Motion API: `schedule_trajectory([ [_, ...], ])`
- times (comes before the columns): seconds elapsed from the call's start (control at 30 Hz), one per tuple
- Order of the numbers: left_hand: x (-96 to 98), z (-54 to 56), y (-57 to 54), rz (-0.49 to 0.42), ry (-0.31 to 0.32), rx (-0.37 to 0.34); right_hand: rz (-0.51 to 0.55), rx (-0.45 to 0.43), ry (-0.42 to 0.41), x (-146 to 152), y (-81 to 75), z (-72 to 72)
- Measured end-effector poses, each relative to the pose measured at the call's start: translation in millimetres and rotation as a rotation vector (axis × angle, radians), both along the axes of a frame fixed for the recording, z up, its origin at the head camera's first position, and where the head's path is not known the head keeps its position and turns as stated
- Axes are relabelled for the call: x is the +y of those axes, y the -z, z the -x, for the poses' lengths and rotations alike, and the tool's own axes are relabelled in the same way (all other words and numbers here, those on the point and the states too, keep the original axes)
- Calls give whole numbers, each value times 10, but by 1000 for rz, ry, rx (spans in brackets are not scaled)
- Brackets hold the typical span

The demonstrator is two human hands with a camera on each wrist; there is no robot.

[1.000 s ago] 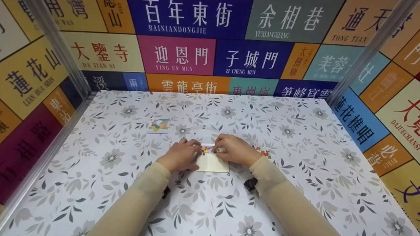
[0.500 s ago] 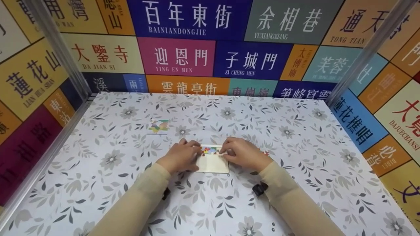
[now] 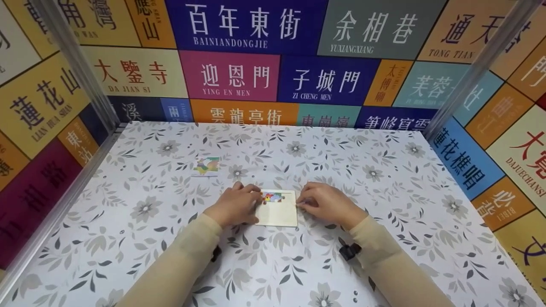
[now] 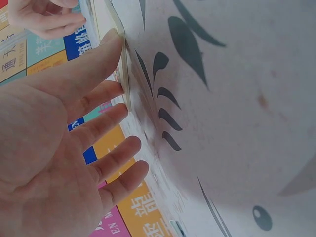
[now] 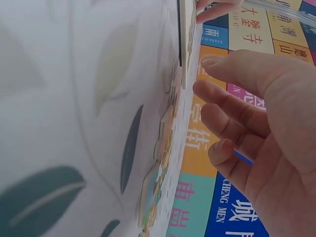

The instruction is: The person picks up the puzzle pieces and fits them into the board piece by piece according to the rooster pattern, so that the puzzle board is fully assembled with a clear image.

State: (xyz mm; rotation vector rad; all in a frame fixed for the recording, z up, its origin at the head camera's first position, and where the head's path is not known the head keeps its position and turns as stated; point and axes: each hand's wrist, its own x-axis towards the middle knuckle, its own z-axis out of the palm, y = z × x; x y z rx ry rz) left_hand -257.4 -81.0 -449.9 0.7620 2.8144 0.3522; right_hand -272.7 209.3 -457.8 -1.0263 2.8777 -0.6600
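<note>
A cream puzzle board (image 3: 277, 215) lies mid-table, with a few joined colourful puzzle pieces (image 3: 273, 197) at its far left. My left hand (image 3: 236, 204) holds the board's left side; in the left wrist view its thumb (image 4: 111, 47) and first fingers meet the board's edge, while the other two fingers stand free. Beside the board's right edge is my right hand (image 3: 326, 204), fingers loosely bent. In the right wrist view a gap shows between its thumb (image 5: 217, 64) and index finger, with nothing seen in it.
Several loose puzzle pieces (image 5: 150, 190) lie flat on the table in the right wrist view, hidden behind the right hand in the head view. A small colourful picture card (image 3: 207, 166) lies farther back on the left. Sign-printed walls (image 3: 230, 76) enclose the flower-patterned table (image 3: 273, 273).
My right hand has moved right, from over the pieces on the board to beside its right edge, uncovering the board's upper right. The left hand keeps its place.
</note>
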Motion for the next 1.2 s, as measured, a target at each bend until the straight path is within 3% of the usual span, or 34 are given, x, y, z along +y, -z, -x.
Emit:
schedule_trajectory([
  [0.53, 34, 23, 28, 41, -19, -3, -7, -4, 61, 259, -43, -59],
  [0.7, 11, -6, 9, 12, -4, 5, -28, -5, 75, 366, -70, -48],
  [1.2, 19, 10, 28, 36, -16, -11, -44, -97, 112, 603, -119, -79],
])
